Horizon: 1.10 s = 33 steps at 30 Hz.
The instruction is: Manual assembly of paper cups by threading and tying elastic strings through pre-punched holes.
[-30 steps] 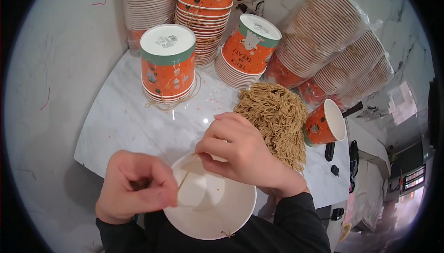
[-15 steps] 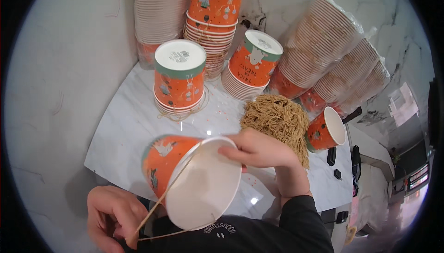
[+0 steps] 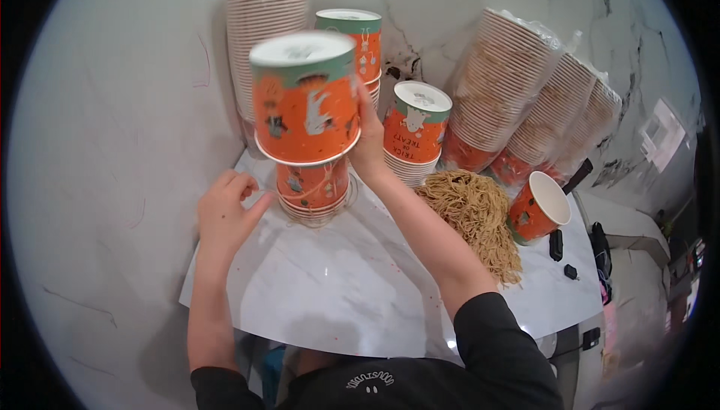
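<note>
My right hand [image 3: 367, 144] grips an orange paper bucket [image 3: 306, 114] by its right side. The bucket is upside down, its white base up and green band on top, slightly blurred. It is held over a short stack of upturned orange buckets [image 3: 311, 185], hiding the top of that stack. Tan cord [image 3: 330, 219] loops around the rims of the stack. My left hand [image 3: 229, 207] is just left of the stack, thumb apart from its curled fingers. A thin strand of cord passes close to the thumb; whether it touches is unclear.
Behind stand a tall wrapped stack [image 3: 268, 43] and another bucket stack [image 3: 367, 50]. To the right are a further stack [image 3: 415, 133], a heap of tan cord [image 3: 472, 219], a single bucket [image 3: 538, 207], wrapped stacks [image 3: 502, 88] and a small black object [image 3: 556, 245] on the marble table [image 3: 322, 290].
The bucket has gone from near my body up and away to the short stack, turning upside down. My left hand has moved forward from the lower left, where it pulled the cord.
</note>
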Available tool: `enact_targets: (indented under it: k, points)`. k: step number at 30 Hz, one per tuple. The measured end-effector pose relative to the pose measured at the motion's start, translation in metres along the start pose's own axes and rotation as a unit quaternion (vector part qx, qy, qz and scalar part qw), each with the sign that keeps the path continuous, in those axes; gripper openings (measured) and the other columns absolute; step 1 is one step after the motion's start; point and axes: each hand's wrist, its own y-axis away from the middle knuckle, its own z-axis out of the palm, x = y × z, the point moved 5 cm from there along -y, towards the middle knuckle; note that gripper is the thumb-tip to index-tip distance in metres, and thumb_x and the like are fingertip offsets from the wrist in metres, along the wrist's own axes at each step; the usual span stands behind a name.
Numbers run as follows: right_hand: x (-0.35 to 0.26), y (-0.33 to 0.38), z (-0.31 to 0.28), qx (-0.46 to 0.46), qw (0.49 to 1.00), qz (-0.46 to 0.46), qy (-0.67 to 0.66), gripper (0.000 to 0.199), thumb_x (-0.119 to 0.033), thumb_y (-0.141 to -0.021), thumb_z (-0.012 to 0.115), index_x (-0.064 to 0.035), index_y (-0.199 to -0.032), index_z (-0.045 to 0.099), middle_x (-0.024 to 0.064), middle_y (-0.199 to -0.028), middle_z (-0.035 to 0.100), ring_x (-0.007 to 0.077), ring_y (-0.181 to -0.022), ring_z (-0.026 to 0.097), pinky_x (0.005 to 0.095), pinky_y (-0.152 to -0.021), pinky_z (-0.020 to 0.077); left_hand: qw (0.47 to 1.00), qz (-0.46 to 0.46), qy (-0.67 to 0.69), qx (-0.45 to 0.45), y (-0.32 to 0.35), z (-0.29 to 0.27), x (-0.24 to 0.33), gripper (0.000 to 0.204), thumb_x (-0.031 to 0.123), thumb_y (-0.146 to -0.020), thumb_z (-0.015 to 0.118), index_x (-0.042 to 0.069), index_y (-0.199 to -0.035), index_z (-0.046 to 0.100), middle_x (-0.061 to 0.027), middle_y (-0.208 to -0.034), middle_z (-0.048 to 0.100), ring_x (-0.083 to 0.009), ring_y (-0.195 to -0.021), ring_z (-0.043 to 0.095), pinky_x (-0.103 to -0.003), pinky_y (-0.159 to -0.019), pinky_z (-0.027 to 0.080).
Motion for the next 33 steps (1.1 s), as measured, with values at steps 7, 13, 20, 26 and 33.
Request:
enact_targets:
  k: [7, 13, 20, 26, 33]
  points:
    - [0.059, 0.055, -0.003, -0.081, 0.983, 0.136, 0.091, 0.066, 0.002, -0.094, 0.059, -0.0066, -0.156, 0.036, 0.0208, -0.15, 0.049, 0.0287, -0.136, 0.052, 0.0376, -0.109, 0.044, 0.993, -0.081, 0.082, -0.04, -0.002, 0.049, -0.037, 0.036, 0.029, -0.081, 0.085, 0.0, -0.091, 0.067, -0.0081, -0.085, 0.067, -0.0196, -0.078, 0.066, -0.033, -0.072, 0.054]
    - [0.027, 0.101, -0.014, -0.239, 0.883, -0.054, 0.401, 0.078, 0.007, -0.075, 0.064, -0.0062, -0.149, 0.046, 0.0216, -0.137, 0.053, 0.0414, -0.128, 0.05, 0.0475, -0.106, 0.0454, 0.977, -0.105, 0.123, 0.136, 0.036, 0.084, -0.061, 0.075, 0.033, -0.078, 0.087, -0.002, -0.135, 0.054, -0.0214, -0.142, 0.046, -0.0373, -0.131, 0.047, -0.045, -0.107, 0.042]
    - [0.013, -0.005, -0.105, 0.02, 0.808, 0.055, 0.586, 0.091, -0.036, -0.075, 0.086, -0.0112, -0.151, 0.042, 0.0302, -0.152, 0.028, 0.0519, -0.142, 0.027, 0.0645, -0.109, 0.0351, 0.963, 0.257, -0.068, 0.042, 0.053, 0.105, 0.033, 0.07, 0.022, -0.079, 0.082, 0.021, -0.144, 0.055, -0.0141, -0.161, 0.028, -0.0376, -0.151, 0.021, -0.06, -0.122, 0.017]
    - [0.074, -0.017, -0.141, 0.007, 0.912, 0.201, 0.356, 0.073, -0.042, -0.065, 0.094, -0.0066, -0.124, 0.07, 0.0242, -0.142, 0.046, 0.0395, -0.129, 0.053, 0.0455, -0.103, 0.0484, 0.99, 0.095, -0.107, 0.0, 0.04, 0.133, -0.009, 0.075, 0.001, -0.08, 0.072, 0.027, -0.147, 0.052, -0.016, -0.166, 0.018, -0.0417, -0.153, 0.015, -0.07, -0.119, 0.009]
    - [0.027, -0.038, -0.127, 0.07, 0.943, 0.085, 0.314, 0.052, -0.033, -0.063, 0.094, -0.0032, -0.102, 0.077, 0.0177, -0.121, 0.06, 0.0349, -0.117, 0.056, 0.0448, -0.1, 0.0475, 0.995, 0.019, -0.096, -0.026, 0.036, 0.119, -0.01, 0.073, 0.007, -0.081, 0.073, 0.024, -0.147, 0.049, -0.0212, -0.165, 0.015, -0.045, -0.152, 0.016, -0.067, -0.12, 0.013]
